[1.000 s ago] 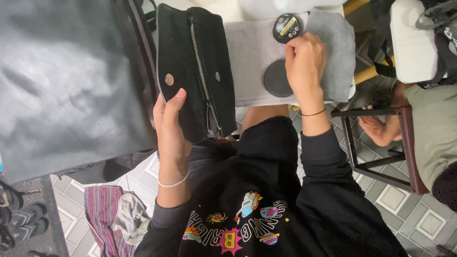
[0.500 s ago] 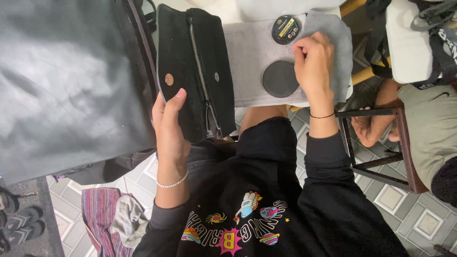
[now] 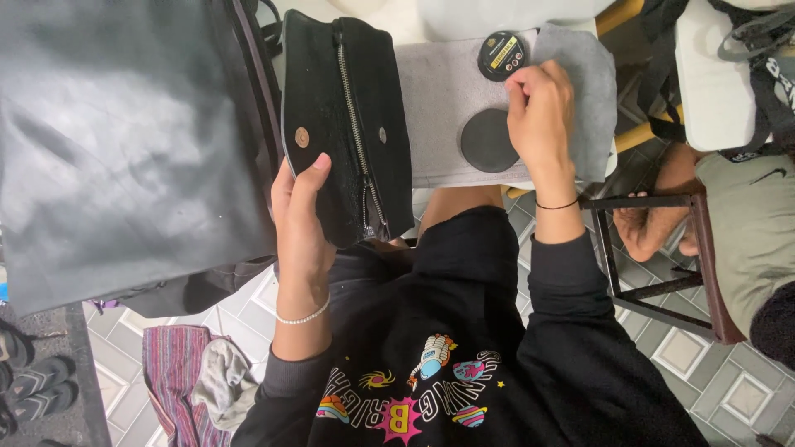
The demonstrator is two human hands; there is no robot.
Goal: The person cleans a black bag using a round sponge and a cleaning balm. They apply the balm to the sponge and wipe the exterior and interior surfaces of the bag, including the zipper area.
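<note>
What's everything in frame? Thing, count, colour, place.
black pouch: 1, black with a zip and two metal snaps, upper centre, held at its lower edge
grey cloth: 1, grey, upper centre to the right of the pouch
round tin: 1, black with a printed lid, on the cloth near the top
round lid: 1, plain dark grey, on the cloth below the tin
large dark sheet: 1, glossy dark grey, fills the left
stool frame: 1, dark metal and wood, right
another person's foot: 1, resting by the stool, right
striped fabric: 1, purple striped, floor lower left
sandals: a few, dark, lower left corner
left hand: grips the pouch
right hand: pinches the cloth's folded part
</note>
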